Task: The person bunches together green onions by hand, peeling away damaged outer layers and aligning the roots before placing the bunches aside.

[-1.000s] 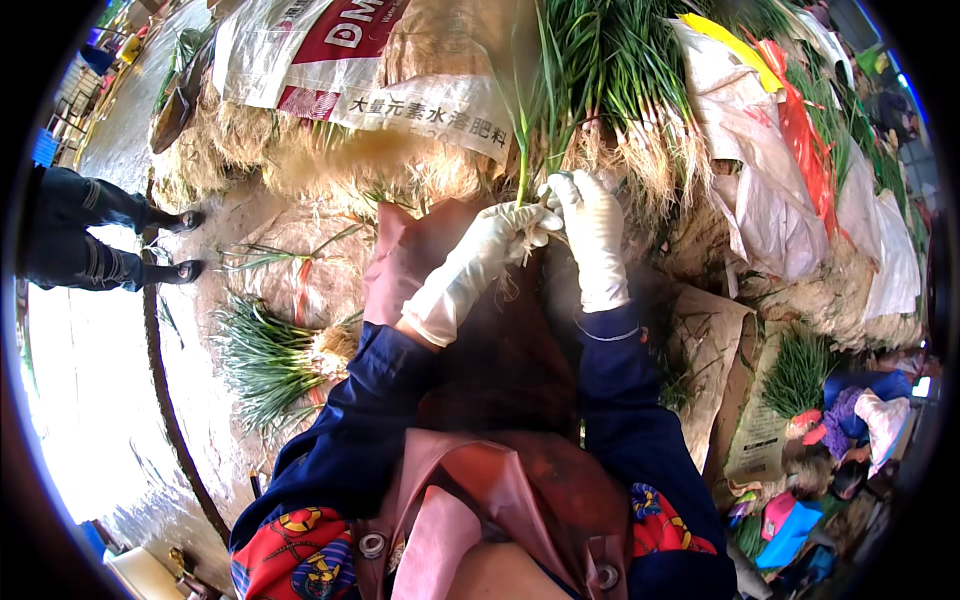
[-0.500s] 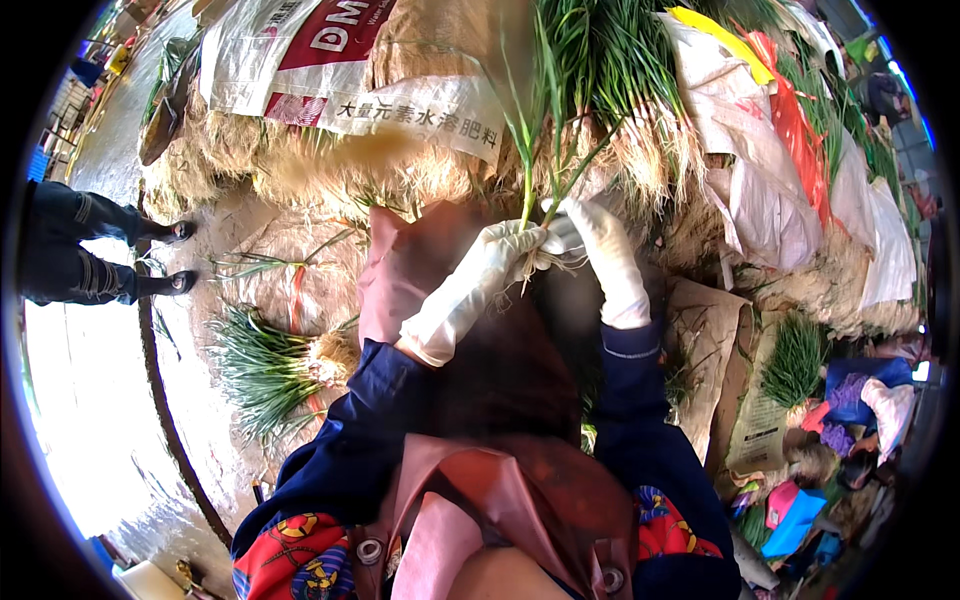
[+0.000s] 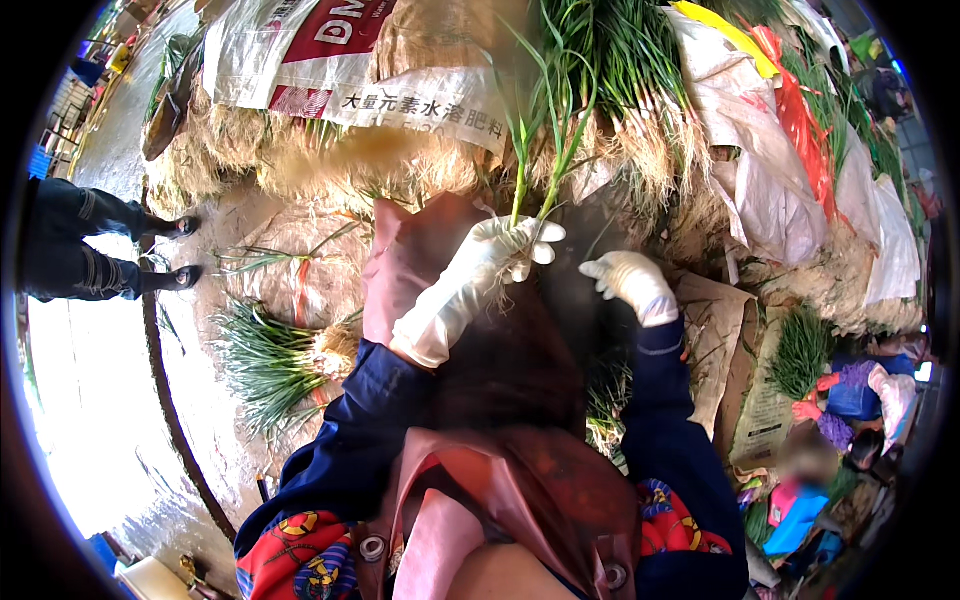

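My left hand (image 3: pixel 500 252), in a white glove, is closed around the lower ends of a few green onions (image 3: pixel 522 165). Their leaves point up and away from me, and fine roots hang below the fingers. To its right and apart from it is my gloved right hand (image 3: pixel 632 284), with its fingers curled in. A thin dark strand shows by those fingertips, but what they hold is unclear. Beneath both hands spreads a reddish-brown apron (image 3: pixel 500 350) over my lap.
Heaped green onions (image 3: pixel 650 110) lie ahead, roots toward me, partly under a printed sack (image 3: pixel 420 112). A tied bundle (image 3: pixel 270 365) rests at left on sheeting. A person's legs (image 3: pixel 95 245) stand far left. At right, another person's hands (image 3: pixel 812 400) touch a green bunch (image 3: pixel 803 350).
My right hand has let go of the green onions and moved right and down. My left hand still holds them, shifted slightly left. At right, the other person's hands have come to the bunch.
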{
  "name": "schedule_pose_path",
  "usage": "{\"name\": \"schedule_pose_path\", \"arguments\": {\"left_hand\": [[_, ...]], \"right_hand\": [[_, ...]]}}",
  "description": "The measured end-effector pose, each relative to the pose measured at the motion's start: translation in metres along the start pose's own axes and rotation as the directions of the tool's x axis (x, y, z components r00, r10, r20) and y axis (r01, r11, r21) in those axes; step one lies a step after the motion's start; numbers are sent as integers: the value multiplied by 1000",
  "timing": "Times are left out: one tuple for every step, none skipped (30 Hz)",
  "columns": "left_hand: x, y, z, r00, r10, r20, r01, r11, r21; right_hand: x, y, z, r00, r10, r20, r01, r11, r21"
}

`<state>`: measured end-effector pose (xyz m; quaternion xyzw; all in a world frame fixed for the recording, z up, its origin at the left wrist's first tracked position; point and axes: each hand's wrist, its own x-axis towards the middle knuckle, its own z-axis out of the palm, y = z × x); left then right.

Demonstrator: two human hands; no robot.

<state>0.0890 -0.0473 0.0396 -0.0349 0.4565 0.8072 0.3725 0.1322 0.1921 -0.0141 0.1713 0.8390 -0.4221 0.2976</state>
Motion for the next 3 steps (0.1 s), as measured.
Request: {"name": "schedule_pose_path", "arguments": {"left_hand": [[0, -1, -6, 999, 32, 27, -33, 999, 32], [5, -5, -7, 995, 25, 94, -27, 999, 21], [12, -12, -8, 991, 32, 133, -30, 999, -19]], "right_hand": [[-9, -8, 14, 991, -134, -25, 136, 973, 185], [-17, -21, 16, 965, -253, -62, 258, 887, 384], [-21, -42, 15, 924, -360, -127, 366, 739, 566]]}}
